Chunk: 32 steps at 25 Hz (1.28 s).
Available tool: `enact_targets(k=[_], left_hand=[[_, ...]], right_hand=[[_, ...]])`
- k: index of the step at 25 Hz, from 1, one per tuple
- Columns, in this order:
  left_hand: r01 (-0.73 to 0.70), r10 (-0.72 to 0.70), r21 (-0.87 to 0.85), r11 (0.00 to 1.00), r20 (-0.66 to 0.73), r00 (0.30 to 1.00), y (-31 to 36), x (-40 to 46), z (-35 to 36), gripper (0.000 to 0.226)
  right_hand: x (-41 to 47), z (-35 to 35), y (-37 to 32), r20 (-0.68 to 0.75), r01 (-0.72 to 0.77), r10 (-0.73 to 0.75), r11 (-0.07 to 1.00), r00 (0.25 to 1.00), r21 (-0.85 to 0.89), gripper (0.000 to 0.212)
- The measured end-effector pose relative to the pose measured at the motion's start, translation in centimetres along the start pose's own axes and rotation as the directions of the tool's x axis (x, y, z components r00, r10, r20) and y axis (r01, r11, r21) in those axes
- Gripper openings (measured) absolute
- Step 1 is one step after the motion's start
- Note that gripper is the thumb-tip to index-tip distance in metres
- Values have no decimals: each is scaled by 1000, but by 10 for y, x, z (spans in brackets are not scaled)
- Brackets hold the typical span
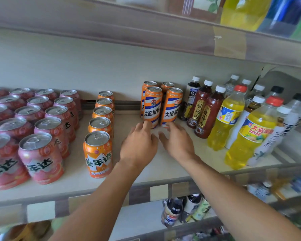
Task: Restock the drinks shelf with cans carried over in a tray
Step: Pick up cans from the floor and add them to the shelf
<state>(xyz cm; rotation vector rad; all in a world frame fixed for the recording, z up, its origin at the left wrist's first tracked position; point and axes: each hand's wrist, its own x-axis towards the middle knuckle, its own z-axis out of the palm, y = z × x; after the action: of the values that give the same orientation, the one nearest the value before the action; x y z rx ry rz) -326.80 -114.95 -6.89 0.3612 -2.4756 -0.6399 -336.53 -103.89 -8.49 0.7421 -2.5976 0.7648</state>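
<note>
Four tall orange cans [153, 106] with blue and white bands stand upright in a two-by-two block at the far middle of the drinks shelf [163, 169], rims silver, pull tabs on top. Front pair carries large dark characters on a white band; rear pair mostly hidden behind them.

Left of the block, across a bare gap, one single-file row of five short orange cans [98, 153] runs near to far. Further left, pink cans [41, 158] packed in several rows, running out of view at the left edge. Right of the block: dark tea bottles [201, 108] with white caps, then yellow drink bottles [250, 134] with red caps, then white-labelled bottles at the right edge. Shelf surface pale, with price-tag strips along its front lip. Upper shelf holds yellow, blue and green bottles, blurred. Lower shelf shows a few dark bottles [171, 213], also blurred.

Both bare arms reach in from the near edge, forearms converging. Left hand [139, 146] palm down, fingers loosely spread, fingertips at the base of the front-left tall can. Right hand [178, 142] likewise spread wide, fingertips at the base of the front-right tall can. Neither hand wraps a can; whether fingertips actually touch the metal, cannot tell. Thumbs point toward each other, just apart.
</note>
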Motion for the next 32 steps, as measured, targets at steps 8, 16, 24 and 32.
enact_targets(k=[8, 16, 24, 32], left_hand=[[-130, 131, -53, 990, 13, 991, 45, -52, 2, 32], [-181, 181, 0, 983, 45, 982, 90, -108, 3, 31], [-215, 209, 26, 976, 138, 968, 99, -169, 16, 29], [-190, 207, -91, 978, 256, 944, 46, -217, 79, 27]], right_hand=[[-91, -70, 7, -115, -23, 23, 1000, 993, -2, 45], [-162, -116, 39, -123, -47, 52, 998, 991, 40, 46], [-239, -118, 71, -68, -99, 95, 994, 993, -47, 46], [-319, -45, 126, -19, -304, 303, 951, 953, -55, 45]])
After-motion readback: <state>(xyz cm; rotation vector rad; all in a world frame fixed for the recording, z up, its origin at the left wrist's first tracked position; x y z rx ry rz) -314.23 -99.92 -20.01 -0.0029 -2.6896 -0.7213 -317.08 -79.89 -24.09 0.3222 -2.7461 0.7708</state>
